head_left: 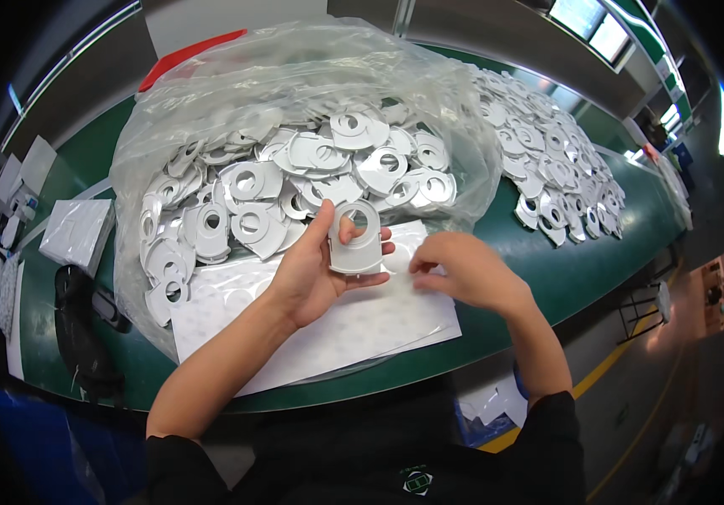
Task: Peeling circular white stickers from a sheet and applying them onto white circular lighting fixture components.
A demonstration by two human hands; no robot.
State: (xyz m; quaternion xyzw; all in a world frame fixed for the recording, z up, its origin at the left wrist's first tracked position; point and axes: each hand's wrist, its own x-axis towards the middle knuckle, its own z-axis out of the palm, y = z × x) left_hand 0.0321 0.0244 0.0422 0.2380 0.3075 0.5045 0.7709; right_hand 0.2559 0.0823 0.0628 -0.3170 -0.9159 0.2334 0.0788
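My left hand grips a white plastic part with a rounded top and a large round hole. A fingertip shows through that hole. Just to its right, my right hand hovers over the white sheets, its fingers curled in and the thumb close to them. Whatever sits between those fingertips, if anything, is too small to make out. Faint round outlines show on the sheets, which lie at the front of the table. Behind them, a big clear plastic bag lies open, with a heap of matching white parts inside.
A second heap of white parts lies on the green table at the right. Toward the left are a packet in white wrapping and a black cloth-like item. A red strip shows behind the bag.
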